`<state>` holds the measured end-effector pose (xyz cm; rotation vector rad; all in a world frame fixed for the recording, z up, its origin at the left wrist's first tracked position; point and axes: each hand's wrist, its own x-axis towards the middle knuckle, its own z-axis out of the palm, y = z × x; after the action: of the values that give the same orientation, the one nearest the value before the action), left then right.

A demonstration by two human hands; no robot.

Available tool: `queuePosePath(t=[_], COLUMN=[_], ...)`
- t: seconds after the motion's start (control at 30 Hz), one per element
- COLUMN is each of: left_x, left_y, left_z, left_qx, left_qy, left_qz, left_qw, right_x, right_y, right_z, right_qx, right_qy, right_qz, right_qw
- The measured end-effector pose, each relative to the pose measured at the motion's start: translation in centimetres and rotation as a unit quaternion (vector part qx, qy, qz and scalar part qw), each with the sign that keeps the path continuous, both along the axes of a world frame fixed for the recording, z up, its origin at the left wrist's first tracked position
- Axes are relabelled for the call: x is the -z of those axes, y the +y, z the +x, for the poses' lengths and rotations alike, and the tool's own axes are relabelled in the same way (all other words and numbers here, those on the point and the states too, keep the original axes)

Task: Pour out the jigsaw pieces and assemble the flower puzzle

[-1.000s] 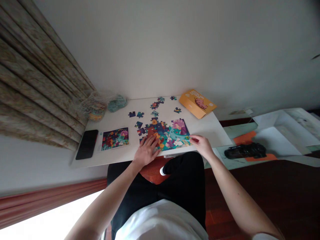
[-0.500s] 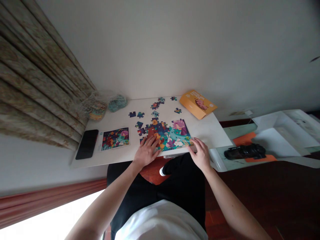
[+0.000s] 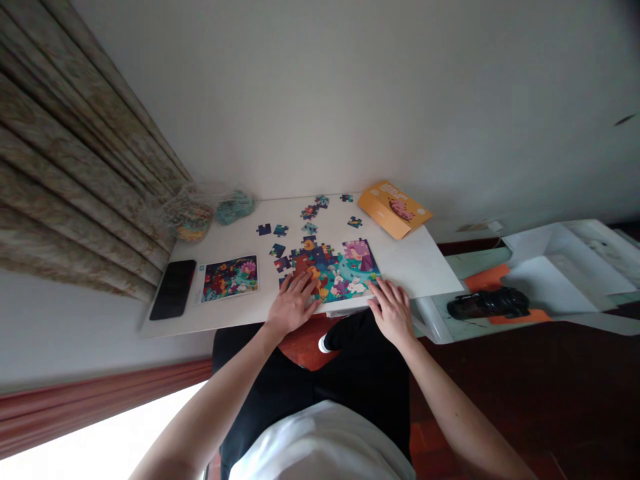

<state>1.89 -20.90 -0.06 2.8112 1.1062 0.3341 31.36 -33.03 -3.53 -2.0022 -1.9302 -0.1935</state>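
My left hand (image 3: 293, 303) lies flat and open over the near left part of the half-built jigsaw puzzle (image 3: 337, 277), its fingers spread across the pieces. My right hand (image 3: 393, 312) is open too, with its fingertips (image 3: 375, 288) at the puzzle's near right corner. The hands are well apart, on either side of the puzzle's near edge, and neither visibly grips a piece.

The puzzle lies close to the near edge of the white worktop (image 3: 405, 267), roughly midway along it. Its ragged far and left sides meet bare worktop, and loose puzzle pieces (image 3: 280, 230) are scattered between it and the far edge.

Left of the puzzle, a printed picture card (image 3: 230, 278) lies flat, and beyond that a black phone (image 3: 173, 289) sits near the worktop's left end. At the far left corner are a clear mesh bag (image 3: 190, 221) of colourful contents and a teal bundle (image 3: 235, 207), both against the curtain (image 3: 75, 153). An orange box (image 3: 394, 209) lies at an angle by the far right corner. Below the near edge I can see my black trousers (image 3: 370, 373) and white shirt (image 3: 320, 443).
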Motion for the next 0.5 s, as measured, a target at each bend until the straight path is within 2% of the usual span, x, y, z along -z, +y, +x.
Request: queuePosePath(t=[0.13, 0.5], left_x=[-0.1, -0.2], left_y=[0.0, 0.0], left_z=[0.0, 0.0], left_qx=[0.003, 0.002], left_qy=[0.002, -0.002], left_qz=[-0.003, -0.010], left_qw=[1.000, 1.000], right_x=[0.2, 0.4], right_y=[0.0, 0.4], right_z=[-0.2, 0.8], right_qx=[-0.001, -0.059], right_qy=[0.007, 0.013], right_qz=[-0.001, -0.018], right_qw=[1.000, 0.998])
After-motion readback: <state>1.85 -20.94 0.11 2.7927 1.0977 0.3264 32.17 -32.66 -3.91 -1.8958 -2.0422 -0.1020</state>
